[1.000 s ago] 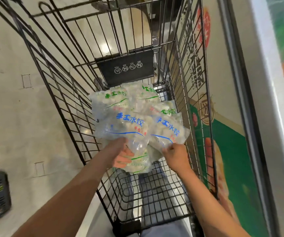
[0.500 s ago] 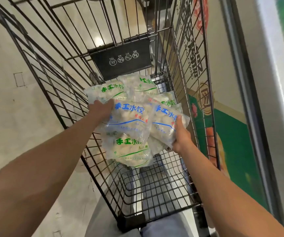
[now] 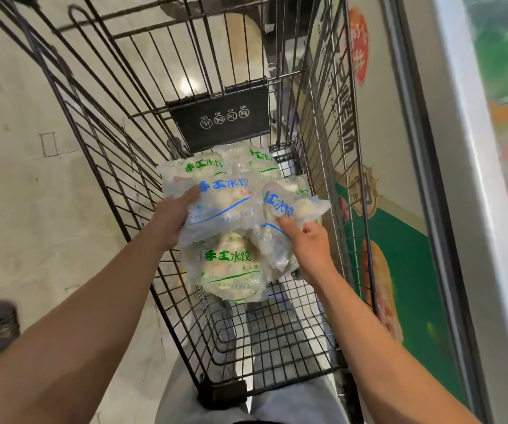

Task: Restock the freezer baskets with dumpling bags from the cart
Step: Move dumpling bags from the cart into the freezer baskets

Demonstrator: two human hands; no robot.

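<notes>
Head view looks down into a black wire shopping cart [image 3: 118, 185] beside the freezer cabinet [image 3: 473, 209] on the right. Several dumpling bags lie heaped at the cart's far end. Left hand [image 3: 171, 221] grips the blue-printed dumpling bag [image 3: 225, 206] by its left edge. Right hand [image 3: 306, 244] pinches a second blue-printed bag [image 3: 289, 209] at its lower edge. A green-printed bag [image 3: 231, 270] lies under both. The plastic looks slippery and the bags overlap, so in my judgement a thin edge grip could slip, or lifting could drag the green bag along and drop it.
</notes>
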